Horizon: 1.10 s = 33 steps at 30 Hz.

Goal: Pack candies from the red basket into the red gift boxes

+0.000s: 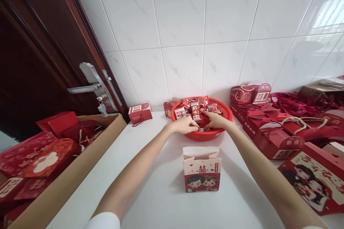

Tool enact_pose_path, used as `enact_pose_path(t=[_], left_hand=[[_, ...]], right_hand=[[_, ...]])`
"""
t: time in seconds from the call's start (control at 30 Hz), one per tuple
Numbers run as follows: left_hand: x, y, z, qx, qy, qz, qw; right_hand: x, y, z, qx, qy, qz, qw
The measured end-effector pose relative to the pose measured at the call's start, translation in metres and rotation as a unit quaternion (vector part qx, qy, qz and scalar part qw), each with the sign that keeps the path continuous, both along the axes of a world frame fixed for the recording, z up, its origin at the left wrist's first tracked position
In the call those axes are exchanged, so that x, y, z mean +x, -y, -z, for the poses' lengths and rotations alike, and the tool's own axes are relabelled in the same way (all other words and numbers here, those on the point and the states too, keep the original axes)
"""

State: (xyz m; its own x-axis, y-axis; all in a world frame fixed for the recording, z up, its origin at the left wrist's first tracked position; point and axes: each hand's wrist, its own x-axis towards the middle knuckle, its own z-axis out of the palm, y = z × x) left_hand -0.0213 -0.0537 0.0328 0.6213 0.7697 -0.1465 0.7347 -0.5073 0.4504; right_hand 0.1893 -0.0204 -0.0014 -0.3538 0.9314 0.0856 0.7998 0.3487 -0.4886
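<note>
Several wrapped red and white candies (195, 111) lie in a round red plastic basket (227, 112) near the wall. At the basket's front left, my left hand (185, 125) reaches over the rim, its fingers curled near the candies. My right hand (214, 120) is inside the basket at the right, fingers spread and bent down onto the candies. What either hand's fingertips hold, if anything, is too small to tell. Between my forearms a small red and white paper box (202, 171) stands upright with its top open, showing two cartoon figures.
At the left a cardboard carton (106, 136) holds red boxes, beside a dark door. A small red box (140, 113) sits at the back left. Many red gift boxes (271, 132) with rope handles crowd the right side. White tiles line the wall.
</note>
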Motion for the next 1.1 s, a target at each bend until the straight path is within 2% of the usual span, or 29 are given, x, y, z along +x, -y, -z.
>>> enact_pose_path(t=[0.07, 0.23, 0.4, 0.53, 0.73, 0.93, 1.1], left_hand=[[0.009, -0.01, 0.004, -0.005, -0.044, 0.002, 0.999], [0.016, -0.028, 0.01, 0.031, -0.072, -0.026, 0.997], [0.016, -0.037, 0.015, 0.061, -0.086, -0.04, 0.994], [0.018, -0.039, 0.021, 0.062, -0.087, -0.034, 0.994], [0.029, -0.048, 0.03, 0.033, -0.073, 0.013, 0.997], [0.036, -0.052, 0.037, -0.011, -0.071, 0.041, 0.997], [0.037, -0.054, 0.039, -0.023, -0.083, 0.057, 0.995]], right_hand=[[-0.002, -0.005, 0.003, -0.003, 0.002, -0.007, 1.0], [0.001, -0.011, 0.01, -0.008, -0.05, -0.002, 0.999], [0.007, -0.023, 0.017, 0.019, -0.175, 0.059, 0.983], [0.012, -0.027, 0.022, 0.045, -0.313, 0.113, 0.942], [0.013, -0.025, 0.024, 0.045, -0.478, 0.144, 0.865], [0.017, -0.027, 0.025, 0.069, -0.578, 0.184, 0.792], [0.019, -0.029, 0.023, 0.07, -0.618, 0.197, 0.758]])
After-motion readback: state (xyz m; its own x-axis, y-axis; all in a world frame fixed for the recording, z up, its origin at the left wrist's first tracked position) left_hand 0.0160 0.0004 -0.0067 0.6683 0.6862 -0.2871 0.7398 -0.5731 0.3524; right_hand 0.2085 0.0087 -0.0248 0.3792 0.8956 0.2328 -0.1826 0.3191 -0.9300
